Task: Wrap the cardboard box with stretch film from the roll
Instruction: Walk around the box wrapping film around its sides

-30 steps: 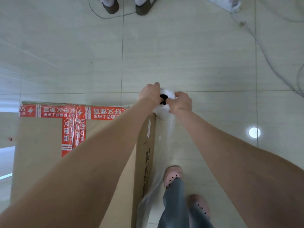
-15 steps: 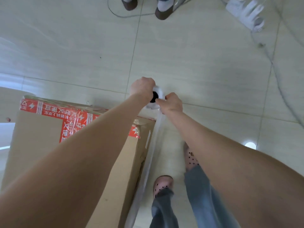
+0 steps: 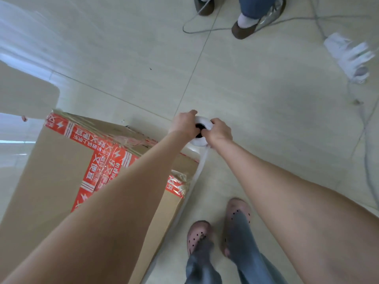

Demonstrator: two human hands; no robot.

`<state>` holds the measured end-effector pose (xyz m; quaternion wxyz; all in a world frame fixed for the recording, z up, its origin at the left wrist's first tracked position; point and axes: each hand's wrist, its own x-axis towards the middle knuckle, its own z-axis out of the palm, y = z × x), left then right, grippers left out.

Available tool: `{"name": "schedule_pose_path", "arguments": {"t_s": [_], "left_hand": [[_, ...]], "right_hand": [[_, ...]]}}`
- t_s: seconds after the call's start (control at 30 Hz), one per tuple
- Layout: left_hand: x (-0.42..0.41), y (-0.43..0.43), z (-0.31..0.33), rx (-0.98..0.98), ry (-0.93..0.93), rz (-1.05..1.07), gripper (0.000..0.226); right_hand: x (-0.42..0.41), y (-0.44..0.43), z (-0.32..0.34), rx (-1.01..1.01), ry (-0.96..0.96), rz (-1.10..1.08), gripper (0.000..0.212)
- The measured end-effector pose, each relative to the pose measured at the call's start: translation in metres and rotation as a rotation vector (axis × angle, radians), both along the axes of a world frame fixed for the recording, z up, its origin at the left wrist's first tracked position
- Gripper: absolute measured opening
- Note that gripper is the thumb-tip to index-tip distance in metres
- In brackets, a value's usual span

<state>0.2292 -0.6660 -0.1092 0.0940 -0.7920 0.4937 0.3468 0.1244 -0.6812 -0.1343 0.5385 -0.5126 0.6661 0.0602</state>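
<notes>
Head view. The cardboard box (image 3: 57,173) stands on the tiled floor (image 3: 256,99) at lower left, its top sealed with red printed tape (image 3: 90,138). The roll (image 3: 200,142) of stretch film is held just beyond the box's far right corner, above the floor, with its dark core facing the camera.

The left hand (image 3: 184,125) grips the roll from the left and the right hand (image 3: 220,131) grips it from the right. The fingers of both hands are curled closed on the roll. Whether the thumbs sit inside the core cannot be told.

A band of film (image 3: 202,160) leaves the roll, narrow and bunched, and runs back along the box's right side face towards the person's shoes (image 3: 198,234). Some film already lies wrinkled over the near right top edge.

Assessment: the step in hand is carrying the film round the far right corner.
- Hold the band taut so it lies flat against the face rather than roped.
- Keep the roll's axis upright and close to the box wall.
- Let the roll turn between the hands without slipping.

Hazard: a cable (image 3: 196,31) and a power strip (image 3: 348,58) lie on the floor ahead, near another person's feet (image 3: 244,29). Footing needs watching on the way round.
</notes>
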Motion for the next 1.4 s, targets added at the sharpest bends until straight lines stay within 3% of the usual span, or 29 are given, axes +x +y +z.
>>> {"name": "schedule_pose_path", "arguments": {"t_s": [0.17,0.3,0.4,0.5,0.6,0.73,0.8,0.97,1.13,1.27,1.4], "left_hand": [[0.019,-0.007,0.0,0.024,0.003,0.139,0.012],[0.032,-0.021,0.004,-0.014,-0.064,0.011,0.027],[0.042,-0.027,0.006,-0.028,-0.09,-0.101,0.029],[0.045,-0.033,0.004,-0.115,-0.051,-0.149,0.033],[0.05,-0.03,0.0,-0.133,0.055,0.168,0.041],[0.062,-0.03,-0.002,0.059,0.109,0.37,0.014],[0.07,-0.033,-0.001,0.048,0.09,0.364,0.006],[0.099,-0.047,0.002,0.015,-0.021,0.164,0.022],[0.132,-0.052,0.002,-0.009,-0.039,0.083,0.03],[0.152,-0.047,-0.001,-0.049,0.069,0.311,0.041],[0.162,-0.037,-0.008,0.034,0.104,0.473,0.011]], "right_hand": [[0.022,-0.005,0.0,-0.025,0.038,-0.026,0.025],[0.037,-0.012,0.0,0.01,0.068,-0.046,0.031],[0.05,-0.021,0.003,-0.011,0.172,0.064,0.035],[0.059,-0.035,0.003,-0.101,0.152,0.144,0.029],[0.064,-0.046,0.005,-0.087,0.149,0.165,0.016],[0.07,-0.049,0.004,-0.037,0.13,0.106,0.013],[0.076,-0.048,0.004,-0.006,0.105,0.079,0.018],[0.105,-0.053,0.003,0.034,0.088,0.098,0.029],[0.141,-0.061,0.002,0.032,0.022,0.159,0.023],[0.16,-0.062,0.002,0.09,0.01,0.084,0.028],[0.172,-0.061,0.003,0.114,0.012,0.057,0.035]]}}
